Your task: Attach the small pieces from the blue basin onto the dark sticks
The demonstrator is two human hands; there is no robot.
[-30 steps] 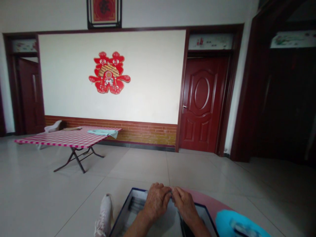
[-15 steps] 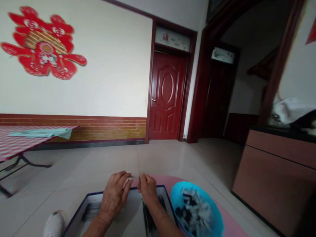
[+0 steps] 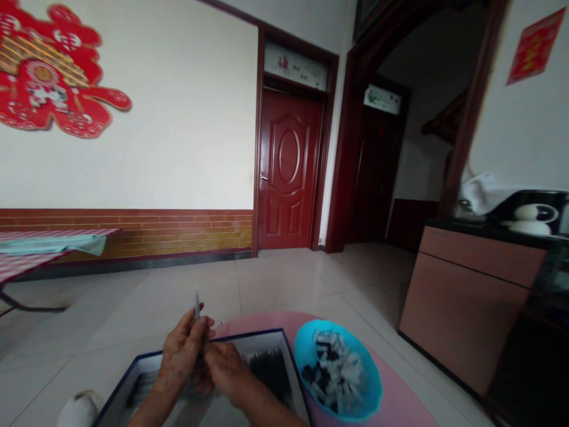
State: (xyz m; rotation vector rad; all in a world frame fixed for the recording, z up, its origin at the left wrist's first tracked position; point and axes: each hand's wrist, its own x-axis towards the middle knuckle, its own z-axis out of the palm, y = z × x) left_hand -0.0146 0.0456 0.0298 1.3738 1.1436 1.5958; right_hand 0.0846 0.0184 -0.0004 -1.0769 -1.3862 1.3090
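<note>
A slim, pale, pen-like stick [image 3: 197,304] stands nearly upright in my left hand [image 3: 184,350], its pointed tip rising above the fingers. My left fingers are closed around it. My right hand [image 3: 227,366] presses against the left one, fingers curled shut near the stick's lower part; what they grip is hidden. Both hands are over a shallow white box [image 3: 255,337] with a dark blue rim. Inside the box, a row of thin dark sticks [image 3: 272,369] lies at the right, and a blurred darker bunch lies at the left.
Right of the box, a blue scalloped bowl [image 3: 376,385] holds many small clear-white and black pieces [image 3: 340,373]. Box and bowl rest on a pink round table [image 3: 400,394]. A white shoe [image 3: 77,409] shows at lower left. A brown cabinet [image 3: 466,302] stands at the right.
My hands have come together and moved left and slightly down; before, they were apart at the fingertips. The stick now points upward from my left hand. The view has turned slightly right.
</note>
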